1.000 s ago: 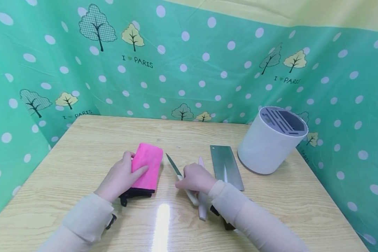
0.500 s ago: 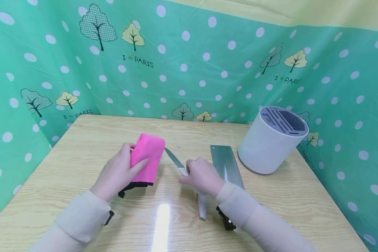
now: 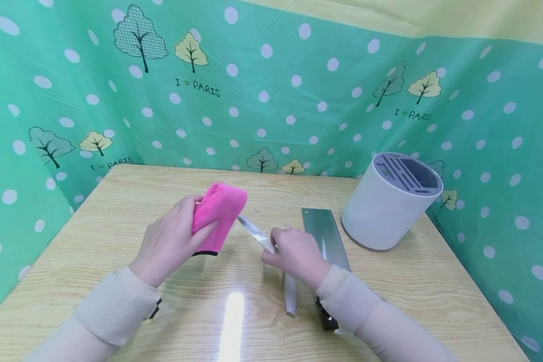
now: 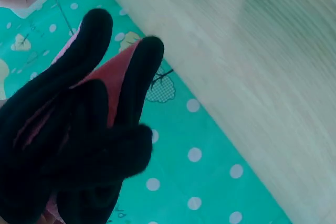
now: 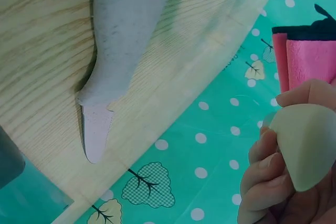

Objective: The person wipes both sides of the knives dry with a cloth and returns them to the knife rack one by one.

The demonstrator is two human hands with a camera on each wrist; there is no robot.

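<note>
My left hand (image 3: 169, 239) grips a folded pink cloth (image 3: 219, 213) above the table, thumb across its near face. Black edging (image 4: 100, 150) of the folds fills much of the left wrist view. In my right hand (image 3: 296, 254) is a small knife (image 3: 256, 234), its blade pointing up-left at the cloth; whether the tip touches the cloth I cannot tell. Curled fingers wrap its pale handle (image 5: 307, 140) in the right wrist view. Below that hand lies a second knife (image 3: 290, 296) with a light handle and pinkish blade. A cleaver (image 3: 327, 234) lies beside it, its black handle partly behind my sleeve.
A white cylindrical knife block (image 3: 380, 211) with a grey slotted top stands at the right of the wooden table (image 3: 131, 211). Behind the table hangs a green dotted curtain (image 3: 249, 120). A light reflection shines on the tabletop near the front.
My left hand has lifted the cloth off the table and moved it up and slightly right, towards the blade. My right hand has raised the small knife and shifted slightly right.
</note>
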